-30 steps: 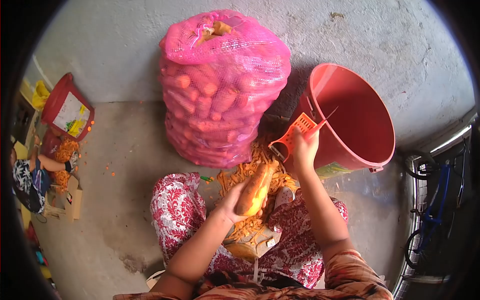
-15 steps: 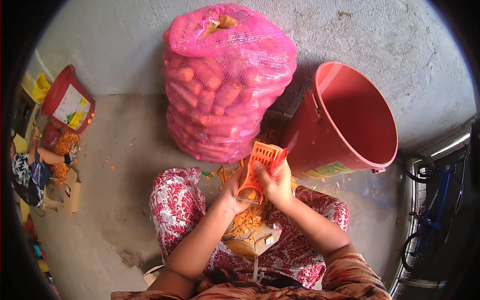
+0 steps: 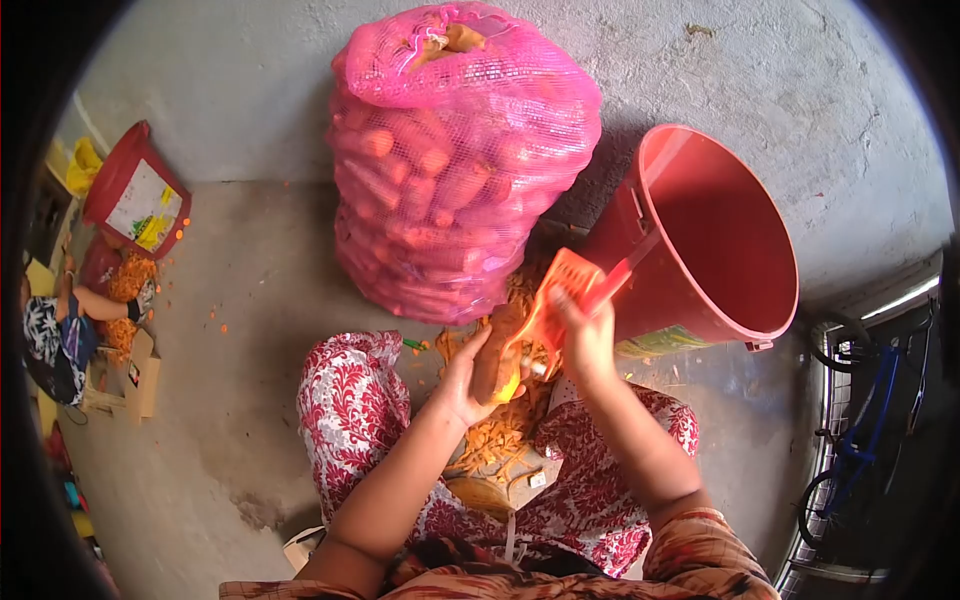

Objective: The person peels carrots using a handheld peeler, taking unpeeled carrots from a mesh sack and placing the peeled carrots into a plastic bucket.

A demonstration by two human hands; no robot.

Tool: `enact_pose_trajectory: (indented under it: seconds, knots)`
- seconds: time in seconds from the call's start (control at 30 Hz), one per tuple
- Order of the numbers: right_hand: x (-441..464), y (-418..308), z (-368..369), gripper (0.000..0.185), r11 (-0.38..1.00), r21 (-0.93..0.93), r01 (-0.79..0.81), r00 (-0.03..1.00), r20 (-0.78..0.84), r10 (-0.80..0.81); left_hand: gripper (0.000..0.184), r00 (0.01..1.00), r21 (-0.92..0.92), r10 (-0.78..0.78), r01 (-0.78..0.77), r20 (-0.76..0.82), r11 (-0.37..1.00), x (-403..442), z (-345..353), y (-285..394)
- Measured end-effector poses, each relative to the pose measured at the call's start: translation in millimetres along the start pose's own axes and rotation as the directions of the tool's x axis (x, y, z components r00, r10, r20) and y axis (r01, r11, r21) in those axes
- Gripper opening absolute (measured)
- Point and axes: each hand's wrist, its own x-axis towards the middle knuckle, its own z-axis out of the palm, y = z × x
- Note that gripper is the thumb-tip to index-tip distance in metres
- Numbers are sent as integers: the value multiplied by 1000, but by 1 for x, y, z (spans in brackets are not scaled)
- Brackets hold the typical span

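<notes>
A carrot (image 3: 492, 362), brownish with a bright yellow-orange lower end, lies in my left hand (image 3: 463, 385), whose fingers are closed round it. My right hand (image 3: 590, 348) grips an orange slotted peeler (image 3: 562, 290) and brings its lower end against the carrot's right side. Along with the peeler, that hand holds a slim red object (image 3: 608, 287) pointing up toward the bucket; its kind is unclear. Below both hands, orange peelings (image 3: 497, 440) are heaped between my knees, partly on a wooden block (image 3: 482, 496).
A pink mesh sack (image 3: 450, 190) full of carrots stands ahead against the wall. Right of it a large red bucket (image 3: 620, 240) leans toward me. At far left are another red bucket (image 3: 122, 185), a seated person (image 3: 60, 340) and more peelings (image 3: 128, 300). A blue bicycle (image 3: 868, 420) stands at right.
The peeler has swung up and right with my right hand, turning to meet the carrot. The carrot, mostly hidden behind the peeler before, now shows in my left hand.
</notes>
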Motion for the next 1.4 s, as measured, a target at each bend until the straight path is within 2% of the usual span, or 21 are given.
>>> enact_pose_trajectory:
  seconds: [0.03, 0.07, 0.13, 0.3, 0.37, 0.5, 0.53, 0.57, 0.63, 0.7, 0.73, 0.9, 0.97, 1.0, 1.13, 1.2, 1.23, 1.3, 1.33, 1.37, 1.4]
  knots:
    - [-11, -1, 10, 24, 1000, 16, -3, 999, 46, 2, 36, 999, 15, 24, -24, 23, 1000, -1, 4, 3]
    - [-17, 4, 15, 24, 998, 58, 19, 996, 89, -24, 32, 994, 0, 63, -63, -86, 998, 0, 13, 1]
    - [-23, 6, 21, 23, 994, 109, 22, 985, 166, -40, 31, 991, -45, 58, -64, -124, 997, -1, 16, 0]
    - [-23, 14, 20, 25, 991, -14, 130, 967, 222, -124, 34, 947, -55, 34, -55, -320, 997, -11, 39, 0]
    - [-21, 18, 19, 26, 972, -95, 216, 954, 230, -190, 37, 984, -91, -2, -15, -180, 996, 4, 14, -3]
    - [17, 20, -6, 27, 977, -139, 160, 987, 35, -157, 42, 984, 60, -160, 155, 75, 986, -7, 0, -5]
    - [34, 30, -17, 25, 956, -158, 248, 965, -48, -258, 44, 983, -14, -183, 183, -1, 983, -6, 5, -9]
    - [49, 44, -33, 24, 853, -447, 267, 936, -89, -340, 44, 985, 2, -172, 172, 21, 985, -5, 4, -9]
    - [66, 47, -40, 23, 861, -401, 313, 878, -224, -424, 44, 987, 33, -146, 144, 62, 989, -5, 2, -8]
    - [65, 38, -41, 24, 961, -134, 242, 934, -236, -268, 39, 996, -4, -83, 83, -27, 997, -9, 10, -4]
    - [55, 24, -28, 24, 976, 20, 215, 954, -216, -206, 37, 996, -24, -52, 50, -72, 998, -10, 14, -2]
    - [-11, -4, 11, 21, 999, 44, -28, 996, 91, 24, 33, 999, -45, 28, -29, -29, 999, -2, 8, -1]
    - [-19, 3, 20, 24, 995, 82, 50, 978, 196, -65, 33, 1000, -115, 29, -29, -3, 993, 1, 7, 1]
    - [-21, 4, 22, 24, 996, 81, 41, 975, 214, -57, 31, 994, -119, 27, -40, -105, 992, -3, 24, 1]
    - [-23, 11, 20, 25, 992, 34, 119, 952, 280, -124, 32, 969, -97, 2, -27, -249, 995, -5, 36, 1]
    - [-20, 17, 18, 25, 980, -31, 199, 952, 245, -185, 33, 961, -81, -5, -18, -276, 997, -6, 36, -1]
    - [-20, 19, 17, 25, 970, -64, 236, 949, 228, -216, 35, 982, -16, -1, -2, -191, 1000, -5, 29, -1]
    - [-7, 10, 9, 26, 988, -80, 131, 986, 118, -121, 39, 1000, 115, -11, 13, -20, 993, -2, 6, -2]
    - [14, 20, -5, 25, 972, -107, 210, 978, 46, -206, 44, 991, 79, -128, 125, 31, 989, -5, 2, -4]
    - [31, 18, -16, 24, 980, -146, 135, 987, -70, -146, 46, 993, 46, -121, 121, -2, 992, -8, 14, -8]
    - [48, 31, -26, 21, 921, -263, 286, 936, -131, -328, 45, 989, 81, -146, 143, 36, 986, -8, 11, -8]
